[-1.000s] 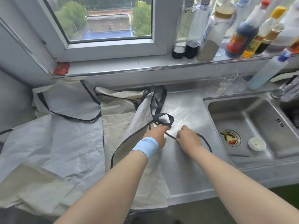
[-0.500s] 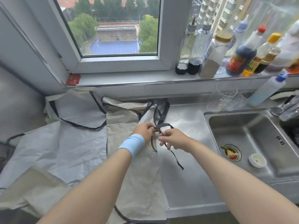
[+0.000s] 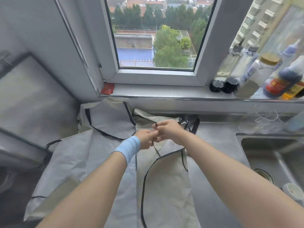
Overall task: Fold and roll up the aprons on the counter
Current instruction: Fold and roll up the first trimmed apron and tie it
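While the left hand [image 3: 145, 139] pinches the black strap [image 3: 157, 151], the right hand [image 3: 170, 131] pinches the same strap just above it, fingers curled. Below them the beige apron [image 3: 166, 186] lies flat on the steel bench [image 3: 215, 145], beside a grey apron [image 3: 77, 155] on its left. The sink [image 3: 269, 155] sits to the right.

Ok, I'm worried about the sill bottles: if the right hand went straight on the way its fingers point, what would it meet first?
The left hand: the right hand, pinching the black strap, points leftward at it, and they seem almost touching. The bottles lie off that line.
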The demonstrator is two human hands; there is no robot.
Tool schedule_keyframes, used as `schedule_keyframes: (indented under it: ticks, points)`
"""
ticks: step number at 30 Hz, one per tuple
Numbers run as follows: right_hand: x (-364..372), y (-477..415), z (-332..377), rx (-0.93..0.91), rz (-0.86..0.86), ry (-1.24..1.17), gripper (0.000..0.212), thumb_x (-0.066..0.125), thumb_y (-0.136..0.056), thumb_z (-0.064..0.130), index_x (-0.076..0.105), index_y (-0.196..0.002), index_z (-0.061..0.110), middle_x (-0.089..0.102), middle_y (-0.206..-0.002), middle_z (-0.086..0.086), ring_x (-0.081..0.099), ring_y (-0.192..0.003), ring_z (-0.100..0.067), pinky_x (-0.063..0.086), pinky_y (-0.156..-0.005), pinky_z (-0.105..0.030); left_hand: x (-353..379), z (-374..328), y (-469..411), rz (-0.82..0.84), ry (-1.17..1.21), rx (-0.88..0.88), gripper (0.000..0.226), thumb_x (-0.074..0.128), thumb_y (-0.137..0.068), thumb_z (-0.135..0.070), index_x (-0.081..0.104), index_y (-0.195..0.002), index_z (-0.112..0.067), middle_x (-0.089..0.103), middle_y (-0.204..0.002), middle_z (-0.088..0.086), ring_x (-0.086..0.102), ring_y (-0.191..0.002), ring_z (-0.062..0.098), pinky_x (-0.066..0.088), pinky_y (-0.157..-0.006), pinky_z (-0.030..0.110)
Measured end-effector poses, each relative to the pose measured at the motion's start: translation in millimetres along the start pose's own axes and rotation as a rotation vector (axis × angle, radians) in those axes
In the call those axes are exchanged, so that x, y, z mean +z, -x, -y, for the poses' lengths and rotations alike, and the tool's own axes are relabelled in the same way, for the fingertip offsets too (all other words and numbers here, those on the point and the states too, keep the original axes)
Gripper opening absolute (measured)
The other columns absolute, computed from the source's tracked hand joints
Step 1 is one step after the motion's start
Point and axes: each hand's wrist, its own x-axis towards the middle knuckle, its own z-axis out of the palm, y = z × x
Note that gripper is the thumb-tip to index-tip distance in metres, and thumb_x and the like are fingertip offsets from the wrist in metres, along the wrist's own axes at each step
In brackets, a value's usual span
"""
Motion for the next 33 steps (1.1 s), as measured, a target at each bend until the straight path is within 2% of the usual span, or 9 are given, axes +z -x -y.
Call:
schedule_keyframes:
  ticks: [4,7,12,15,18,22,27,30,33]
  points:
    - [-2,-10,-11,0.052,-0.067,0.132,0.022,0.057,-0.094,0.014,0.071,-0.103,-0.001,0.074,-0.101,-0.015,0.075,-0.081,-0.025,0.061,-0.063,-0.036,-21,5,-23,-0.152,-0.114,0.012,0.023,0.066,-0.087,-0.012,0.058,-0.066,-0.009,0.057,-0.064,0.009,0.047,-0.043,0.019,0.044,-0.044,0.02]
    - [-19,-4,-28,0.006,-0.204,0.591,0.025,0.053,-0.087,0.021,0.074,-0.099,0.02,0.075,-0.101,0.001,0.073,-0.086,-0.014,0.057,-0.069,-0.028,-25,7,-42,-0.374,-0.38,0.065,0.021,0.062,-0.086,-0.02,0.065,-0.066,-0.015,0.07,-0.075,0.013,0.067,-0.066,0.028,0.058,-0.073,0.035]
    - [-45,16,-69,0.015,-0.142,1.024,0.038,0.058,-0.083,0.025,0.063,-0.12,0.031,0.057,-0.127,0.009,0.052,-0.12,-0.015,0.047,-0.096,-0.036,2,9,-36,0.238,-0.967,-0.183,0.031,0.064,-0.089,-0.027,0.059,-0.117,-0.015,0.07,-0.104,-0.001,0.07,-0.079,0.019,0.055,-0.087,0.033]
    - [-52,13,-86,0.008,-0.312,0.916,0.045,0.054,-0.085,0.016,0.056,-0.128,0.027,0.051,-0.131,0.001,0.047,-0.122,-0.022,0.043,-0.1,-0.038,11,5,-41,0.12,-1.198,-0.078,0.037,0.05,-0.093,-0.016,0.052,-0.129,-0.01,0.062,-0.126,0.005,0.064,-0.108,0.026,0.05,-0.092,0.032]
    - [-61,4,-95,0.13,-0.437,0.626,0.05,0.047,-0.084,0.008,0.052,-0.132,0.02,0.054,-0.129,-0.003,0.051,-0.12,-0.024,0.043,-0.101,-0.037,20,6,-53,-0.194,-0.864,0.202,0.032,0.05,-0.091,-0.012,0.058,-0.122,-0.017,0.054,-0.125,0.004,0.058,-0.113,0.028,0.046,-0.099,0.037]
    - [-72,-7,-100,0.255,-0.369,0.456,0.038,0.048,-0.079,0.019,0.057,-0.115,0.025,0.064,-0.103,0.001,0.062,-0.095,-0.023,0.054,-0.082,-0.037,60,9,-53,-0.078,-0.854,0.482,0.032,0.068,-0.079,-0.037,0.06,-0.109,-0.029,0.05,-0.115,-0.002,0.05,-0.114,0.02,0.045,-0.095,0.035]
    - [-78,-14,-91,0.351,-0.266,0.332,0.013,0.056,-0.081,0.018,0.046,-0.073,0.02,0.047,-0.071,-0.005,0.044,-0.062,-0.022,0.038,-0.054,-0.025,89,26,-55,-0.03,-1.345,0.417,0.097,0.083,-0.063,-0.038,0.03,-0.143,-0.029,0.027,-0.143,0.001,0.031,-0.128,0.027,0.043,-0.096,0.04]
    - [-85,-20,-95,0.352,-0.259,0.307,0.03,0.05,-0.086,0.008,0.036,-0.063,0.02,0.037,-0.061,-0.002,0.035,-0.055,-0.02,0.034,-0.049,-0.025,91,28,-55,-0.039,-1.267,0.319,0.076,0.065,-0.077,-0.005,0.03,-0.143,-0.021,0.03,-0.145,0.005,0.041,-0.126,0.029,0.046,-0.091,0.04]
    - [-92,-19,-91,0.419,-0.196,0.261,0.018,0.054,-0.09,0.014,0.047,-0.074,0.019,0.049,-0.069,-0.001,0.036,-0.053,-0.016,0.027,-0.045,-0.023,85,25,-57,-0.07,-1.162,0.281,0.053,0.051,-0.084,-0.007,0.043,-0.136,-0.018,0.042,-0.14,0.003,0.049,-0.122,0.027,0.046,-0.094,0.039]
